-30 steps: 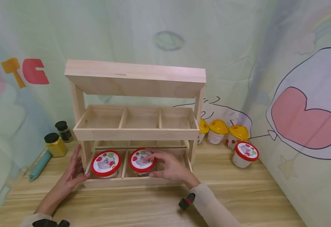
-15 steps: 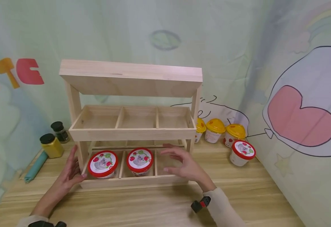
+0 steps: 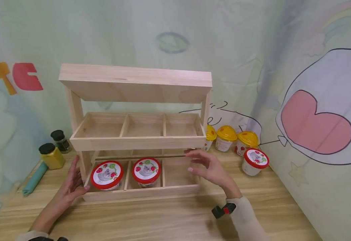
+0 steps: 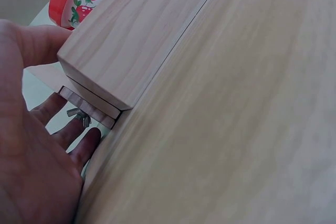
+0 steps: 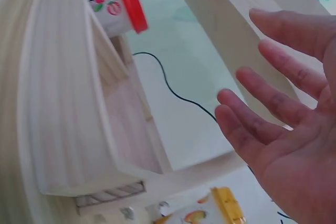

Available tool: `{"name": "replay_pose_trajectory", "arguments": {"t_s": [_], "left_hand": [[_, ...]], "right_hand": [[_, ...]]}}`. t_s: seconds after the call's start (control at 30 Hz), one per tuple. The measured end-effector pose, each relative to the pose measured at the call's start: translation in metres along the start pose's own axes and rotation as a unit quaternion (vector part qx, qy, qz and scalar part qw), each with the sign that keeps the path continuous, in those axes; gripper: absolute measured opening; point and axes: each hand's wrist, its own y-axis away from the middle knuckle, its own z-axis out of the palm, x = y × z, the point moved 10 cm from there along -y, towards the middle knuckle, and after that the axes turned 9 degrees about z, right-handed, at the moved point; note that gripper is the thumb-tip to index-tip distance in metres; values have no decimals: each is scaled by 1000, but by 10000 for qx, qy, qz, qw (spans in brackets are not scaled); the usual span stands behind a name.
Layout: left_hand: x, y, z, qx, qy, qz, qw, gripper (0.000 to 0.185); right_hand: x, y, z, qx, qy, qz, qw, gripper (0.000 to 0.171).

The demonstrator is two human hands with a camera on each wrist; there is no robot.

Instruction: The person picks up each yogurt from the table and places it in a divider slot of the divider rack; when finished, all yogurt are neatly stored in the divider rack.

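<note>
— What's closest to you?

— The pale, straight-grained wooden worktop, smooth and matte. Your left hand rests with straight fingers against the lower left corner of the unpainted pine three-tier rack, holding nothing; the left wrist view shows the rack's squared, rounded-edge front rail just above your fingers.

— And your right hand?

— Your right hand hovers spread wide, fingers loose and apart, in front of the rack's bottom right compartment, touching nothing. The right wrist view shows an open palm with the plank walls beside it.

— Where are the tubs?

— Two round white tubs with glossy red rims and strawberry-printed lids sit in the bottom tier: one in the left compartment, one in the middle compartment. Thin wooden slats separate them. A third red-lidded strawberry tub stands on the worktop to the right of the rack, near your right hand but apart from it.

— Further back?

— The middle tier is a shallow tray split into three square cells, under a slanted flat top board. Behind the right post stand three white cups with domed yellow lids. On the left, a squat yellow jar with a black cap, a smaller dark jar behind it, and a teal stick-shaped thing lying flat. A soft, wrinkled printed cloth backdrop hangs behind.
</note>
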Motion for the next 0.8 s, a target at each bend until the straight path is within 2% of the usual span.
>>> {"name": "replay_pose_trajectory", "arguments": {"t_s": [0.4,0.63,0.8], "left_hand": [[-7,3,-1,-25,-88,-484,9988,114],[-5,2,-1,-58,-76,-413,9991,114],[-5,1,-1,-57,-94,-401,9991,114]], "right_hand": [[0,7,-31,-107,28,-137,9998,33],[5,18,-56,-23,309,-4,9995,30],[13,25,-79,266,248,171,9992,31]]}}
